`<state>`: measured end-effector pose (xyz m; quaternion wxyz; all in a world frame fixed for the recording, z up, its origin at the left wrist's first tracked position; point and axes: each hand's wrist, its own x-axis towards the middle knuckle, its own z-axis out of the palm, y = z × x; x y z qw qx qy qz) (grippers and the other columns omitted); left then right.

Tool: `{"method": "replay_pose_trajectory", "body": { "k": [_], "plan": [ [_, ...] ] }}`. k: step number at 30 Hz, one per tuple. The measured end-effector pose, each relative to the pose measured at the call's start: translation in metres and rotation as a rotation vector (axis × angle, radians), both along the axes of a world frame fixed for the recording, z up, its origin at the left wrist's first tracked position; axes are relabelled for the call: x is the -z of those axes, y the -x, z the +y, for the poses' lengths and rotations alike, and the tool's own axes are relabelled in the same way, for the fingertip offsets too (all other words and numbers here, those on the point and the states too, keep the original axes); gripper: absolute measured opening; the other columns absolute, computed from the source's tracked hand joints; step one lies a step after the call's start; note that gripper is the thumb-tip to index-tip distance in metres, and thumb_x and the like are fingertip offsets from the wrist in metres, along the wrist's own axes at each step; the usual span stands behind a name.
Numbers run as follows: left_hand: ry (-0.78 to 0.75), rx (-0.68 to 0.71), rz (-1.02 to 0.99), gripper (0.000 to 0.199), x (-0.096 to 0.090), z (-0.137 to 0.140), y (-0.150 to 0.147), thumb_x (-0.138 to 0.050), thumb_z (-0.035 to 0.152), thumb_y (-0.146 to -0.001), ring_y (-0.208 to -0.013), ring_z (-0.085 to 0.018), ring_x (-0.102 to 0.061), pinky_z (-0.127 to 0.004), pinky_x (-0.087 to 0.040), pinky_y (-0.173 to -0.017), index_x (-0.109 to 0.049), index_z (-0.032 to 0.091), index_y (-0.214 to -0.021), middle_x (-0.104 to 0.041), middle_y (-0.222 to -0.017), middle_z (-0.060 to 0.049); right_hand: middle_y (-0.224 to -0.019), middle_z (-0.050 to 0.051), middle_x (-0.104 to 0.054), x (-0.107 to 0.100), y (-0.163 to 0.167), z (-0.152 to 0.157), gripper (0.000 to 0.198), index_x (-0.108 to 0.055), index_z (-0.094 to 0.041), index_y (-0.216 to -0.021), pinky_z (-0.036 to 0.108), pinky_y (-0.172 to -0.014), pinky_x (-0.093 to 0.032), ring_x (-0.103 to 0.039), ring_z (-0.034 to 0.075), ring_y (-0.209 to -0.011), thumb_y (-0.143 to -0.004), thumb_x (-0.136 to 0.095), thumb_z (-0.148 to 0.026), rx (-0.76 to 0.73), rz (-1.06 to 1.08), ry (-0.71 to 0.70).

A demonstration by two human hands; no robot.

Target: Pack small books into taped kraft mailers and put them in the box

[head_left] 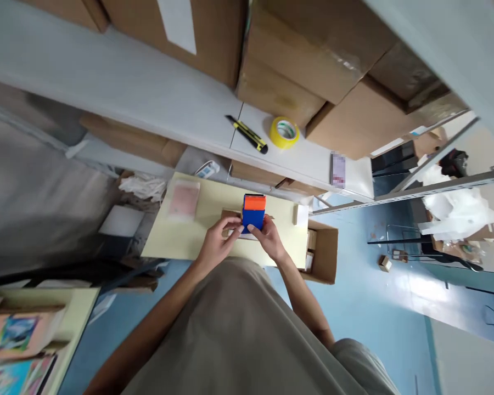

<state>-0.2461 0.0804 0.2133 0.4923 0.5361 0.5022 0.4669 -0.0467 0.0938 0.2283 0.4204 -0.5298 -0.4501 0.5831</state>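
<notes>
A small flat box (253,215), blue with an orange band across its far end, is held upright over the pale yellow table. My right hand (270,240) grips its right side, thumb on the blue front face and fingers behind. My left hand (217,240) is at the lower left edge, its thumb and fingertips closed against the box. Beneath the hands lies something brown and white (230,215), mostly hidden by them and the box.
On the table (160,241) lie a clear pinkish packet (184,201) and a white box (302,215). An open carton (327,255) stands at the right. The grey shelf ahead holds a box cutter (247,134), yellow tape (284,133) and large cartons (288,55).
</notes>
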Motion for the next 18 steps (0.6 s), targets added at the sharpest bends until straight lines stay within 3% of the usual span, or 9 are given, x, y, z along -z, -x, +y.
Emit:
{"method": "replay_pose_trajectory", "body": {
  "k": [10,18],
  "plan": [
    [0.034,0.045,-0.04,0.033,0.003,-0.014,0.027,-0.077,0.062,-0.107,-0.1,-0.026,-0.085,-0.04,-0.074,-0.097,-0.079,0.029,-0.111,-0.086,-0.111,-0.005,-0.122,0.007,-0.085,-0.003,0.033,-0.021,0.065,-0.07,-0.03,-0.124,0.054,-0.117,-0.066,-0.079,0.032,-0.12,-0.092,-0.087,-0.084,-0.023,-0.113,0.063],
    [0.138,0.152,-0.159,0.044,0.022,-0.011,0.05,-0.084,0.07,-0.1,-0.091,-0.026,-0.084,-0.038,-0.072,-0.083,-0.08,0.028,-0.108,-0.087,-0.105,-0.006,-0.113,0.004,-0.08,-0.002,0.054,-0.032,0.068,-0.064,-0.03,-0.122,0.048,-0.108,-0.067,-0.075,0.027,-0.108,-0.09,-0.088,-0.085,0.051,-0.278,0.049]
  ]
}}
